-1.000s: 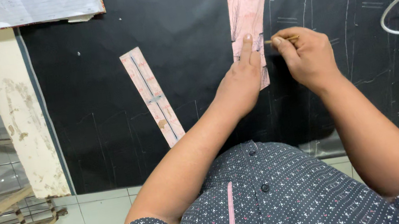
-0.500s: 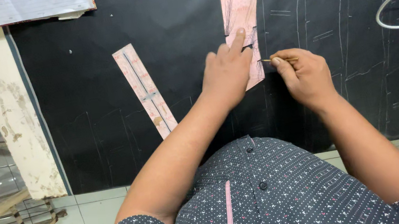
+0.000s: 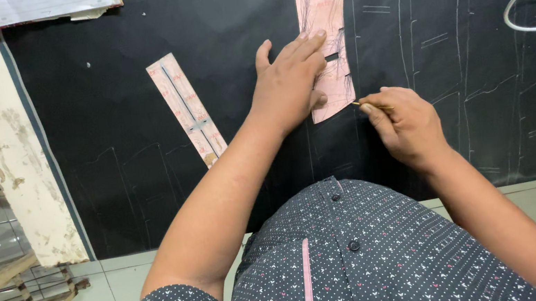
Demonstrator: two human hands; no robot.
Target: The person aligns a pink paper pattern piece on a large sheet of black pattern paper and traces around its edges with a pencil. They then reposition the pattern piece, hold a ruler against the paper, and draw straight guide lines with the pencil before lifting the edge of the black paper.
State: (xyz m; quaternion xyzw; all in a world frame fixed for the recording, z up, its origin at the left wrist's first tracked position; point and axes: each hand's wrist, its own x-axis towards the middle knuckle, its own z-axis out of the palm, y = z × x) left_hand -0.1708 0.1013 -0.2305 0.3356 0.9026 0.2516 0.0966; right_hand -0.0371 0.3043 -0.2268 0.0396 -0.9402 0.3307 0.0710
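You have no packages, labels, signs or screens before you. The nearest to one is a white sheet of paper (image 3: 17,9) lying flat at the top left corner, overlapping the dark cloth's (image 3: 131,72) edge.

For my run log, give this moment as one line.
left hand: flat on pink paper pattern piece | right hand: pinching thin chalk sliver | surface: black cloth

Pink pattern piece (image 3: 321,3) on black chalk-lined cloth (image 3: 128,51)
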